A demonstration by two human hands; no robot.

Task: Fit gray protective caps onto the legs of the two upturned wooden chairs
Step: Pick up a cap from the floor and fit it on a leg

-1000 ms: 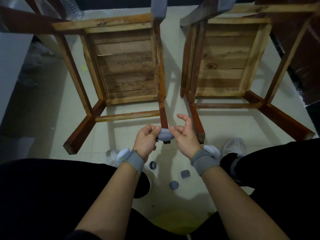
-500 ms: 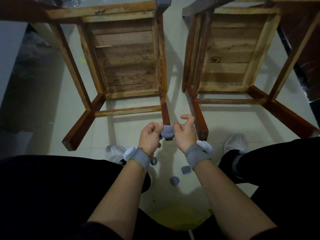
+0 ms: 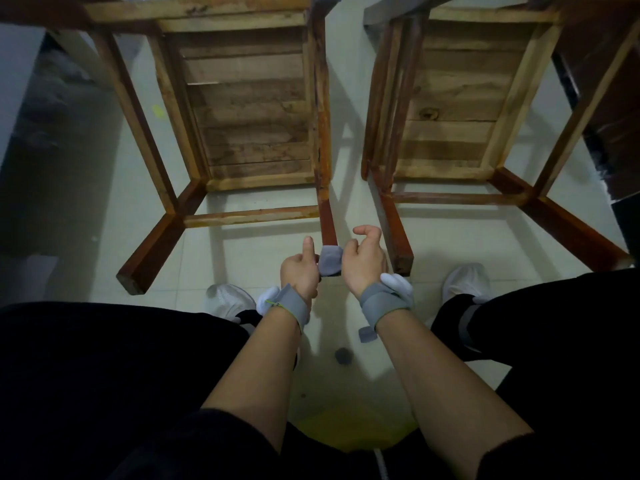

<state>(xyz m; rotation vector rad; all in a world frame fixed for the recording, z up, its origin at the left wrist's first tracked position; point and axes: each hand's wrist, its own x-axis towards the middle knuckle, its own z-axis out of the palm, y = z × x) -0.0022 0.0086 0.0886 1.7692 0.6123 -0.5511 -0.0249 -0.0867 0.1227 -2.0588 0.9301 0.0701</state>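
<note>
Gray cap (image 3: 330, 260) covers chair leg (image 3: 327, 220) end, gripped by left hand (image 3: 299, 273) and right hand (image 3: 363, 265).

Two upturned chairs side by side on the floor (image 3: 263, 251): left chair (image 3: 242, 109), right chair (image 3: 450, 109) just beside it. At the tip of the left chair's near right leg (image 3: 327, 220), a cap (image 3: 329, 259) is held between the left hand (image 3: 299, 271) and right hand (image 3: 363, 265). Nearer, between the forearms, a loose cap (image 3: 343, 356) and a second loose cap (image 3: 367, 335) lie on the floor.

Setting, as I view it: plain indoor room, kind uncertain. Evidence: pale tiled floor (image 3: 263, 261); left wooden chair (image 3: 242, 109), right wooden chair (image 3: 460, 109), both upturned.
</note>
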